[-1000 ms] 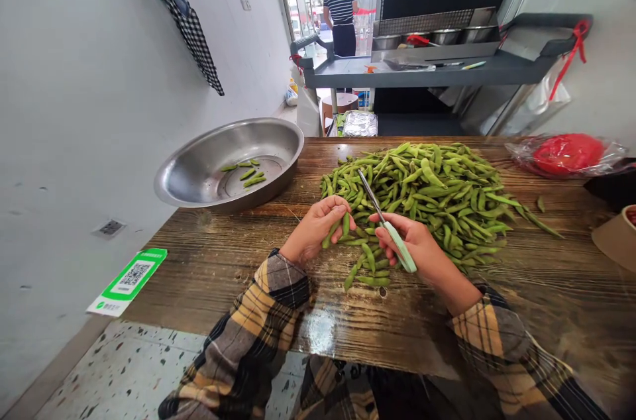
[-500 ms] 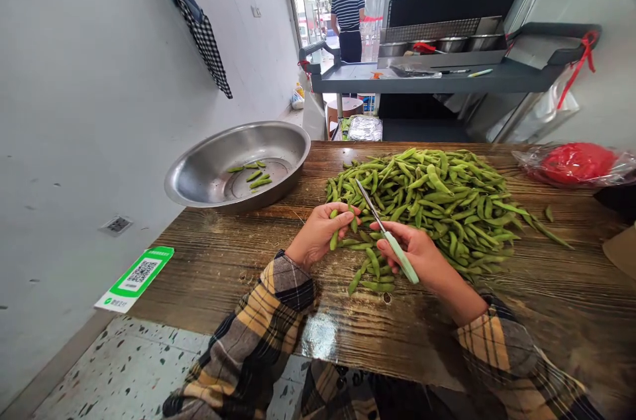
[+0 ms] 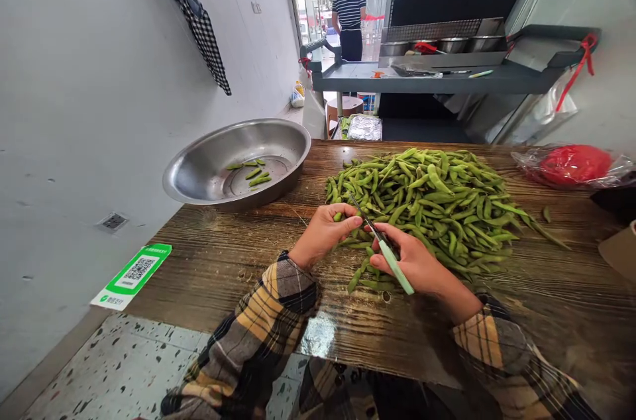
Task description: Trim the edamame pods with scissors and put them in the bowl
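Note:
My left hand (image 3: 325, 233) is closed on a green edamame pod (image 3: 338, 216), most of it hidden by the fingers. In my right hand (image 3: 415, 261) is a pair of scissors (image 3: 396, 266) with pale green handles, its dark blades angled up and left close beside my left fingertips. A large heap of edamame pods (image 3: 437, 201) lies on the wooden table just beyond both hands. A few loose pods (image 3: 375, 279) spread from the heap toward me, under my right hand. To the left, a wide steel basin (image 3: 203, 178) holds several pods (image 3: 257, 175).
A green payment-code card (image 3: 134, 274) lies at the left table edge by the wall. Red material in clear plastic (image 3: 576, 165) sits at the right. Behind the table stands a grey cart (image 3: 447, 81) with metal containers. A person (image 3: 349, 12) stands outside the doorway.
My left hand has turned so its pod is mostly covered. The scissors' blades have come lower and nearer to my left fingers, and my right hand has shifted slightly left.

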Action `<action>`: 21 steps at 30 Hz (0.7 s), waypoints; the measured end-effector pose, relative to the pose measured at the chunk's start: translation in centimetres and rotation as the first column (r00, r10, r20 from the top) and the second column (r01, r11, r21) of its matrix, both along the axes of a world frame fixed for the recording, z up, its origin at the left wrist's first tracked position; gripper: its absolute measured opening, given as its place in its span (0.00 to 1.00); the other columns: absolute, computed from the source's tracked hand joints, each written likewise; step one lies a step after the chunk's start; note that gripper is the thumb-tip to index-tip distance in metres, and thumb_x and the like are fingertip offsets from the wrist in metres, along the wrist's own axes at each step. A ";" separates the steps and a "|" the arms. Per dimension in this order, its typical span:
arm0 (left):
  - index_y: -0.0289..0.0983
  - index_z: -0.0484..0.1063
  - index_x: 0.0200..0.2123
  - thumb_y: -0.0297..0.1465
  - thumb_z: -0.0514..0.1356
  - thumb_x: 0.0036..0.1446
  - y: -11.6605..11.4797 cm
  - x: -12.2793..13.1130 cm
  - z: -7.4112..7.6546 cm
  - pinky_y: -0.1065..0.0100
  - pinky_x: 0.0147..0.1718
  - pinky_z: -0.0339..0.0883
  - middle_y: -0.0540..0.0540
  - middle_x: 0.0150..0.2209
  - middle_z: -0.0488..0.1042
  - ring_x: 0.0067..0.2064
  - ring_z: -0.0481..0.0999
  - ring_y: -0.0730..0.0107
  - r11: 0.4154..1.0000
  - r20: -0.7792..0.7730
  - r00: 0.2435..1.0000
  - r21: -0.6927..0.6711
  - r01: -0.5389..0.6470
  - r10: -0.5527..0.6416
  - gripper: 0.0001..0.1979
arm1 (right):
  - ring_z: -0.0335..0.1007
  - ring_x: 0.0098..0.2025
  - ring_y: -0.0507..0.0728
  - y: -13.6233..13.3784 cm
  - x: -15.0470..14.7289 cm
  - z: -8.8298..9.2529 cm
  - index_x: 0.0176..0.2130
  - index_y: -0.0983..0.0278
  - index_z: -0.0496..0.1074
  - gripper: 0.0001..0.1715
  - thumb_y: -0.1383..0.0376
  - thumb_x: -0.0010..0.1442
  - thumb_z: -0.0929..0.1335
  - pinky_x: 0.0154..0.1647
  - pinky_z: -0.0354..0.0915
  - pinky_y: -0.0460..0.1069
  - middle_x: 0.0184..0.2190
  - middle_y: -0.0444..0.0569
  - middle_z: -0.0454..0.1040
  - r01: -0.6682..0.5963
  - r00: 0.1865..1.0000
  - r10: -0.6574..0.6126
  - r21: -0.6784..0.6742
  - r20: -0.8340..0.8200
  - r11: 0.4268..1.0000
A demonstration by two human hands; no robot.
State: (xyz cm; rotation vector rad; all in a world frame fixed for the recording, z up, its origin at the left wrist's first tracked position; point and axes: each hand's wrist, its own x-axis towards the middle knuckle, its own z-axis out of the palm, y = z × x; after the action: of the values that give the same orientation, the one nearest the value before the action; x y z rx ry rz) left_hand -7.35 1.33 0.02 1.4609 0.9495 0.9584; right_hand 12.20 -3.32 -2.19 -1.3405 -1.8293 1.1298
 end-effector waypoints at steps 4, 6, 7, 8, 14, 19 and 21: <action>0.32 0.71 0.28 0.39 0.65 0.50 0.1 -0.1 -0.1 0.76 0.19 0.50 0.53 0.22 0.63 0.21 0.58 0.82 1.000 -0.014 1.000 0.000 -0.015 0.015 0.15 | 0.68 0.34 0.56 0.0 -0.1 0.2 0.54 0.69 0.70 0.33 0.53 0.54 0.69 0.37 0.64 0.49 0.35 0.49 0.75 0.021 1.000 -0.022 0.055 0.017 0.998; 0.32 0.72 0.28 0.39 0.66 0.50 0.2 -0.1 0.0 0.75 0.20 0.51 0.53 0.23 0.65 0.21 0.59 0.82 1.000 -0.001 1.000 -0.003 -0.031 0.031 0.14 | 0.67 0.32 0.55 0.1 -0.1 0.2 0.52 0.68 0.72 0.30 0.52 0.55 0.69 0.35 0.63 0.48 0.32 0.47 0.74 0.028 1.000 -0.028 0.067 -0.003 0.997; 0.32 0.72 0.28 0.39 0.66 0.49 0.2 -0.1 0.0 0.75 0.20 0.51 0.53 0.23 0.65 0.21 0.59 0.82 0.999 0.004 0.999 -0.003 -0.039 0.039 0.14 | 0.66 0.31 0.54 0.1 -0.1 0.2 0.51 0.68 0.73 0.29 0.52 0.56 0.69 0.34 0.63 0.48 0.30 0.46 0.74 0.026 1.000 -0.025 0.065 -0.019 0.998; 0.32 0.72 0.27 0.39 0.67 0.48 0.2 -0.1 0.1 0.75 0.20 0.51 0.53 0.22 0.65 0.21 0.58 0.82 0.999 0.006 0.999 -0.005 -0.045 0.045 0.14 | 0.65 0.29 0.54 0.1 -0.1 0.2 0.50 0.68 0.74 0.28 0.52 0.56 0.69 0.32 0.62 0.47 0.29 0.45 0.73 0.023 0.999 -0.021 0.061 -0.032 0.998; 0.34 0.69 0.29 0.39 0.67 0.49 0.3 0.1 0.0 0.76 0.17 0.46 0.56 0.18 0.61 0.18 0.55 0.83 0.990 0.132 0.986 -0.105 -0.088 0.102 0.15 | 0.64 0.28 0.53 0.2 -0.1 -0.1 0.49 0.68 0.75 0.28 0.52 0.55 0.70 0.29 0.61 0.47 0.27 0.45 0.72 0.068 0.997 -0.066 0.045 -0.034 0.997; 0.35 0.65 0.31 0.38 0.67 0.48 0.6 0.1 0.0 0.78 0.15 0.48 0.54 0.24 0.69 0.17 0.58 0.85 0.972 0.325 0.928 -0.204 -0.119 0.182 0.16 | 0.67 0.31 0.54 0.3 0.0 -0.5 0.53 0.64 0.72 0.30 0.53 0.55 0.70 0.32 0.64 0.47 0.32 0.47 0.75 0.088 0.991 -0.081 0.057 -0.106 0.995; 0.35 0.64 0.32 0.37 0.67 0.48 0.7 0.1 0.1 0.79 0.15 0.49 0.53 0.25 0.70 0.17 0.58 0.86 0.965 0.371 0.908 -0.236 -0.111 0.196 0.16 | 0.68 0.32 0.54 0.2 -0.1 -0.3 0.53 0.64 0.71 0.30 0.54 0.54 0.70 0.34 0.64 0.47 0.33 0.47 0.75 0.080 0.990 -0.073 0.051 -0.119 0.996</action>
State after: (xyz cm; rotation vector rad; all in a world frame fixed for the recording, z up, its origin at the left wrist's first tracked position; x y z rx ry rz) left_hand -7.21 1.98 0.11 0.9759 0.8456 1.1764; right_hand 12.13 -3.14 -2.53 -1.2746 -1.6986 1.0867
